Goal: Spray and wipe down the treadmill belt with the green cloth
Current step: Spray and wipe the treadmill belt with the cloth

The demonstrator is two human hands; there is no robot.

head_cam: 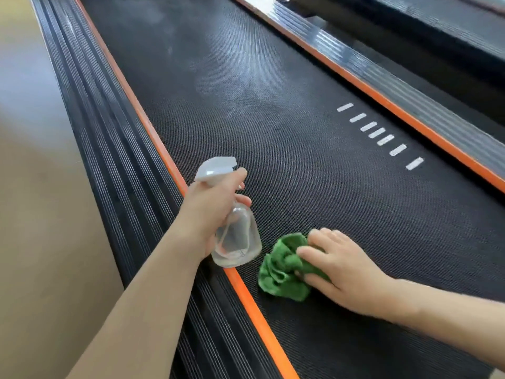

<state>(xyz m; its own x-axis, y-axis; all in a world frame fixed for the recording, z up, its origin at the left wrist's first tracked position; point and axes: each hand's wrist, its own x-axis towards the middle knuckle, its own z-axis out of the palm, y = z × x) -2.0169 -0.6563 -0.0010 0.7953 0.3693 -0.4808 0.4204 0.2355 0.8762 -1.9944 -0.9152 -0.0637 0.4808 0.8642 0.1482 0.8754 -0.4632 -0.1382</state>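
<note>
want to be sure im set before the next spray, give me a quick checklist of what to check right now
1. Spray bottle gripped: ok, the left hand is wrapped round its neck.
2. Nozzle aimed at the belt: ok, it points up the belt, away from the person.
3. Liquid left in the bottle: ok, a little clear liquid shows at the bottom.
4. Green cloth ready: ok, bunched on the belt under the right hand.
5. Cloth out of the spray path: ok, it lies nearer the person than the nozzle.
6. Belt ahead already wet: cannot tell, pale hazy patches show farther up.
</note>
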